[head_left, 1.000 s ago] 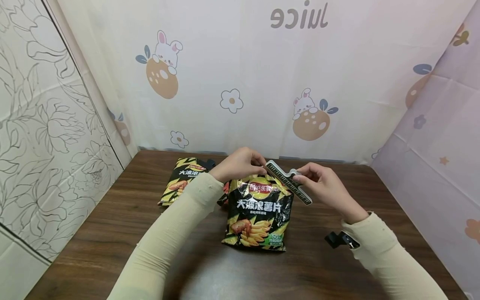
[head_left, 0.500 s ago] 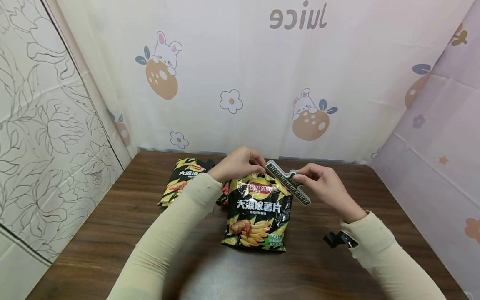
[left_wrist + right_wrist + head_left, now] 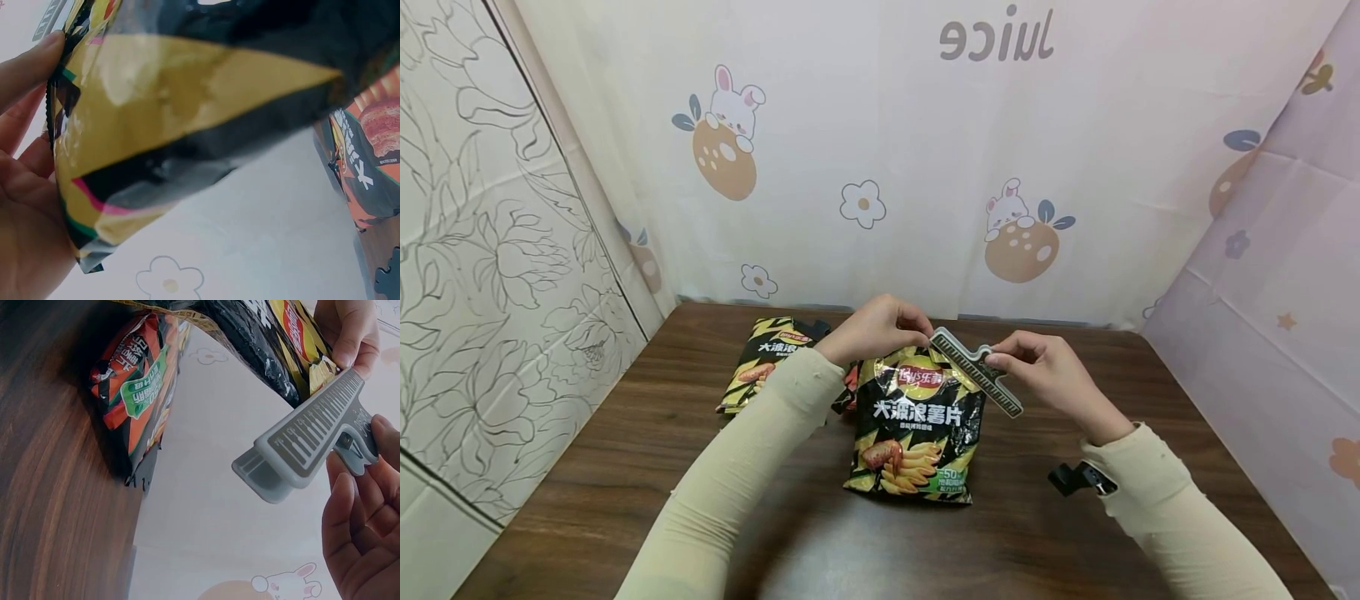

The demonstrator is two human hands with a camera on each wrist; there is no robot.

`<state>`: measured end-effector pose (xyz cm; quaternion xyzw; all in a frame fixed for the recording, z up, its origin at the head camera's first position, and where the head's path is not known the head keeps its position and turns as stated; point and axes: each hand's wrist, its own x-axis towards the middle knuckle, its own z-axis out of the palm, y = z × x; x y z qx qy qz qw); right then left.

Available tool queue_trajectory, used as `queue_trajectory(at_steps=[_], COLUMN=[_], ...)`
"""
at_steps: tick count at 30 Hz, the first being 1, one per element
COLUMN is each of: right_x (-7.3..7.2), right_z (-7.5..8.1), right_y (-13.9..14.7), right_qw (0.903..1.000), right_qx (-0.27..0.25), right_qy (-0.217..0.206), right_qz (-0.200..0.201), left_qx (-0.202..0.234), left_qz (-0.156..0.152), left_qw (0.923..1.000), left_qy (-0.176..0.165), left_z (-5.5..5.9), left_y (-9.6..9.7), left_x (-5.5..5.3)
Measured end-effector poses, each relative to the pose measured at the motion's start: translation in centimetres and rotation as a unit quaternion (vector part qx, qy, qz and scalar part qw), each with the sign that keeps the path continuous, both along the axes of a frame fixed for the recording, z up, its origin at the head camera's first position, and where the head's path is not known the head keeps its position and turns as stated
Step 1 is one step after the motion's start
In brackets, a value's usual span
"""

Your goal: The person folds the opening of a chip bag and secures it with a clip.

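A black and yellow chip bag (image 3: 917, 425) stands upright in the head view, its top edge folded or gathered. My left hand (image 3: 883, 327) pinches the bag's top; in the left wrist view the thumb (image 3: 44, 59) presses the bag's edge. My right hand (image 3: 1048, 367) pinches the handles of a long grey bag clip (image 3: 977, 371) with a row of printed bars. The clip slants across the bag's upper right corner. In the right wrist view, the clip's (image 3: 312, 431) near end shows its two jaws apart, and its far end lies by the left fingertips.
A second black and yellow chip bag (image 3: 763, 362) lies at the back left of the wooden table (image 3: 625, 467). Behind the standing bag is a red-orange and black bag (image 3: 134, 387), mostly hidden in the head view. A patterned curtain (image 3: 865, 125) hangs behind the table.
The clip has tipped slightly, its upper left end sitting a little lower and its face showing wider. Both hands and the bag have hardly moved.
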<state>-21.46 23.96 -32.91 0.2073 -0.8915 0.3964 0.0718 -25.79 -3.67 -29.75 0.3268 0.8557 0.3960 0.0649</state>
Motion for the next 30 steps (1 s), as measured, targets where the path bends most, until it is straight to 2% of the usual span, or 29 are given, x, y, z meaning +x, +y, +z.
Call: queue_trajectory(at_steps=[10, 19, 30], right_x=[-0.14, -0.40, -0.59], right_z=[0.16, 0.10, -0.02], right_y=[-0.11, -0.31, -0.83], right_qw=[0.9994, 0.9988, 0.9984], right_qx=[0.008, 0.015, 0.020], right_qy=[-0.028, -0.033, -0.041], right_qz=[0.016, 0.032, 0.033], left_qx=[0.005, 0.007, -0.005], left_qz=[0.002, 0.002, 0.002], left_qw=[1.0000, 0.9997, 0.9993], left_qy=[0.006, 0.021, 0.036], left_z=[-0.09, 0.02, -0.07], left_y=[0.15, 0.18, 0.26], left_x=[-0.09, -0.13, -0.25])
